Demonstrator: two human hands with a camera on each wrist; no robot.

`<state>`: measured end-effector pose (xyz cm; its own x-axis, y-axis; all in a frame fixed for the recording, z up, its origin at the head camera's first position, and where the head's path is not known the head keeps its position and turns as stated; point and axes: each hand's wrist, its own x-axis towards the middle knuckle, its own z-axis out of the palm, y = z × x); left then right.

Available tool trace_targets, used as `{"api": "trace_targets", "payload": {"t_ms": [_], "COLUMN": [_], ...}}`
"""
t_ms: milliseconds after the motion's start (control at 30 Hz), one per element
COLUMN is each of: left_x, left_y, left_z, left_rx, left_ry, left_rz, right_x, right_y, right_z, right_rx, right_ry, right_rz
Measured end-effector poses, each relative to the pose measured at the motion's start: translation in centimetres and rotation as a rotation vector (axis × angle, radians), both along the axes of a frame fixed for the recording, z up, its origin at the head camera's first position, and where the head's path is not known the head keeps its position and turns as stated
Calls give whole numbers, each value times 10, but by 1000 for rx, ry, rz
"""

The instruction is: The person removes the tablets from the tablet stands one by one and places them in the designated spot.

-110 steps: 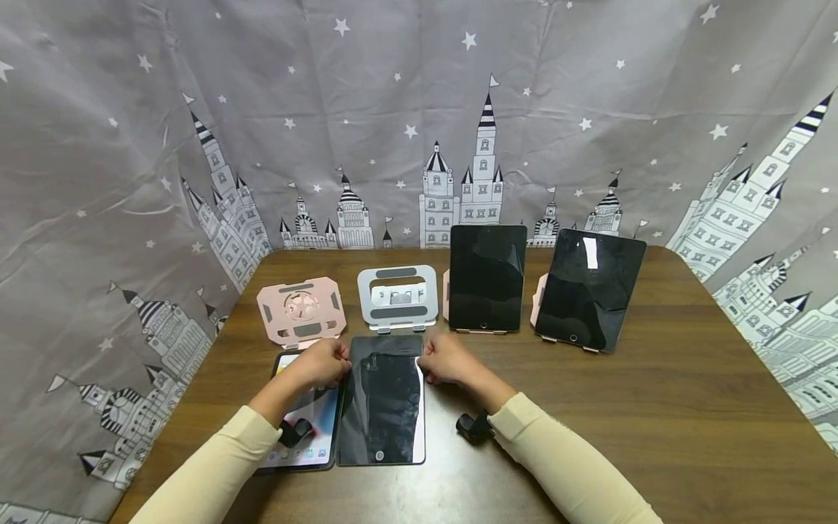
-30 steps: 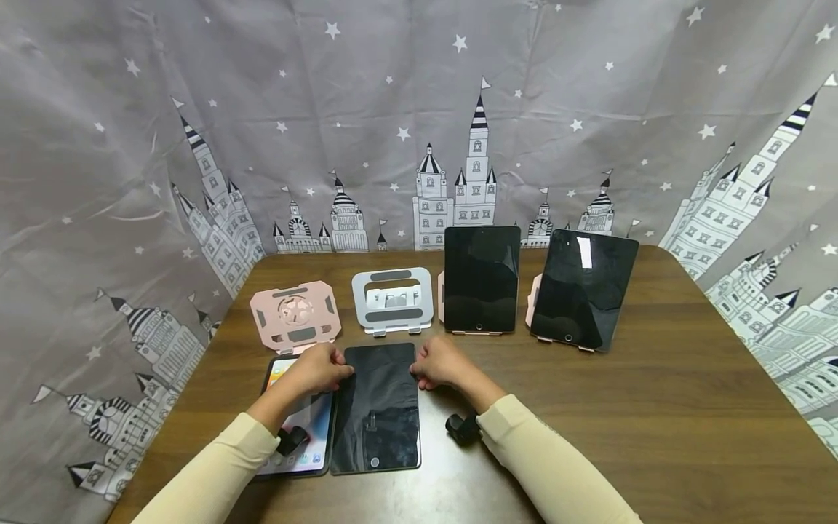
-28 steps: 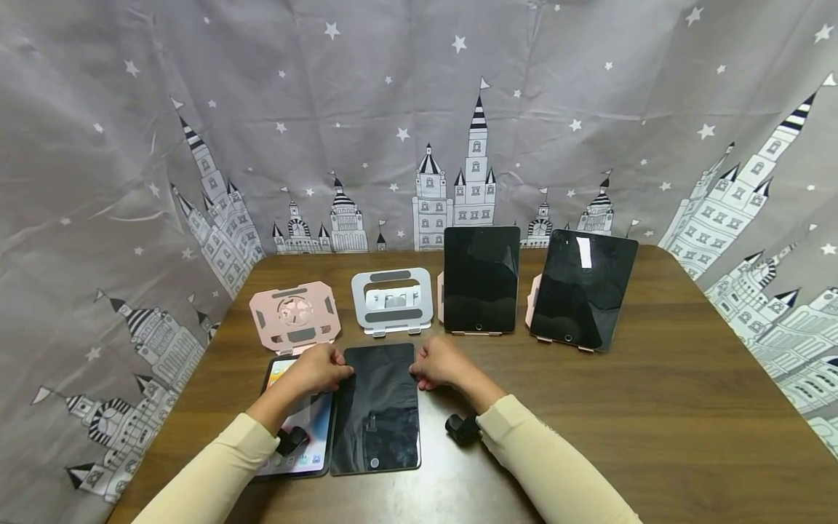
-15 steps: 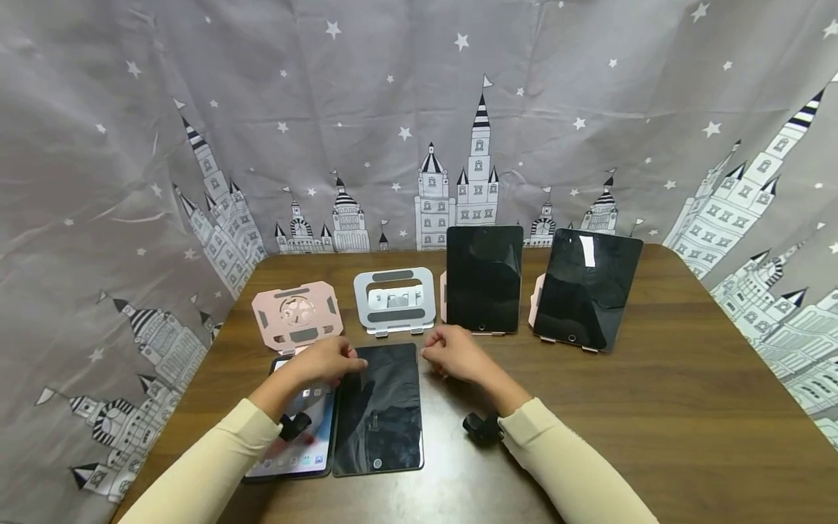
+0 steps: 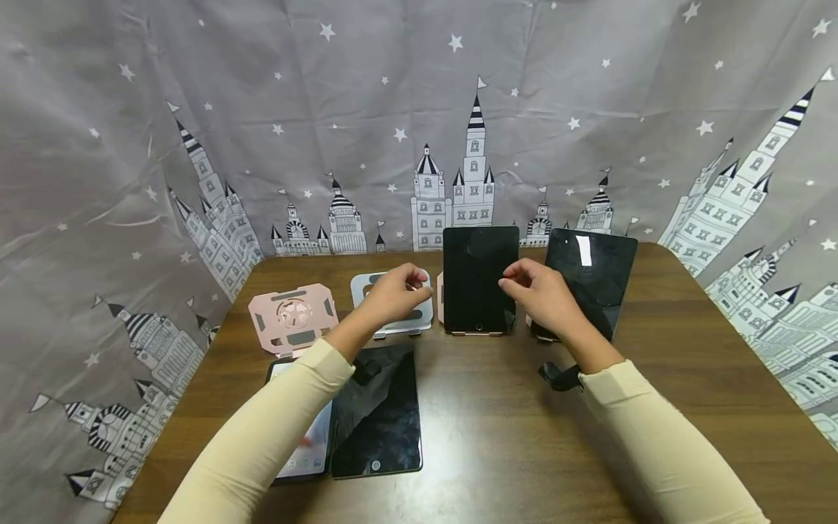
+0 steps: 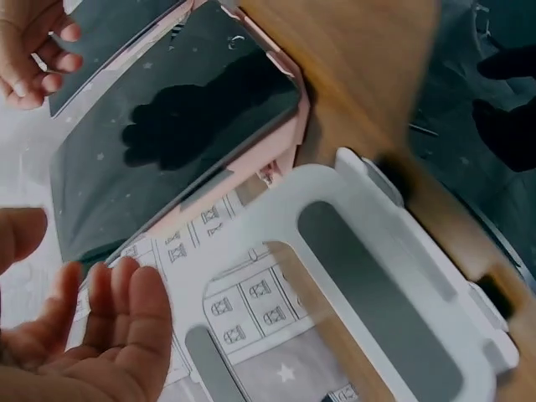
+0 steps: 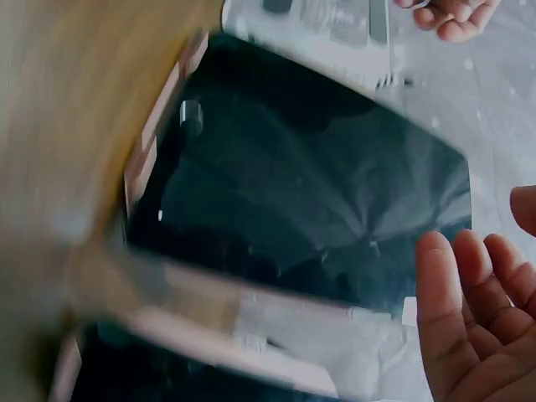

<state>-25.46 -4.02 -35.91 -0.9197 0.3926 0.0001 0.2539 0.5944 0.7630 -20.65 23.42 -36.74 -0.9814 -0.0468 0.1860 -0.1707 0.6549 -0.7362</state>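
My left hand [image 5: 407,284] hovers open over the silver stand [image 5: 424,320], just left of the middle dark tablet [image 5: 476,280], which leans upright on a pink stand [image 5: 440,295]. On that tablet's right side my right hand [image 5: 519,281] is open too, in front of the right upright tablet [image 5: 599,273]. Neither hand holds anything. The left wrist view has my fingers [image 6: 117,327] beside the silver stand [image 6: 377,276] and the tablet [image 6: 167,142]. In the right wrist view my fingers [image 7: 469,310] lie near the tablet's [image 7: 310,209] edge.
A dark tablet [image 5: 378,411] lies flat near the table's front. Beside it a lit tablet [image 5: 304,447] is partly hidden by my left sleeve. An empty pink stand [image 5: 292,316] stands at the left. A grey castle-print curtain [image 5: 419,109] surrounds the wooden table [image 5: 655,407].
Both hands have let go of the flat dark tablet's top corners and moved up and back, and now flank the middle upright tablet. The flat tablet stays where it lay.
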Motion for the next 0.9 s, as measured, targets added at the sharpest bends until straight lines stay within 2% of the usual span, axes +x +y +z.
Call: {"api": "trace_targets", "payload": {"t_ms": [200,400,567,900], "left_x": [-16,-28,-36,-37], "left_y": [23,34,42,53], "left_z": [1,-2,-4,-3], "left_rx": [119,206,217,198], "left_ry": [63,75,84,69], "left_rz": [72,134,164,200], "right_x": [-11,-23,-33,-47], "right_y": [25,32,32,29], "right_z": [12,13,10,4], "right_rx": [89,135,121,73], "right_ry": [10,-4,-11,-19], "right_rz": [-34,-46,-69,-75]}}
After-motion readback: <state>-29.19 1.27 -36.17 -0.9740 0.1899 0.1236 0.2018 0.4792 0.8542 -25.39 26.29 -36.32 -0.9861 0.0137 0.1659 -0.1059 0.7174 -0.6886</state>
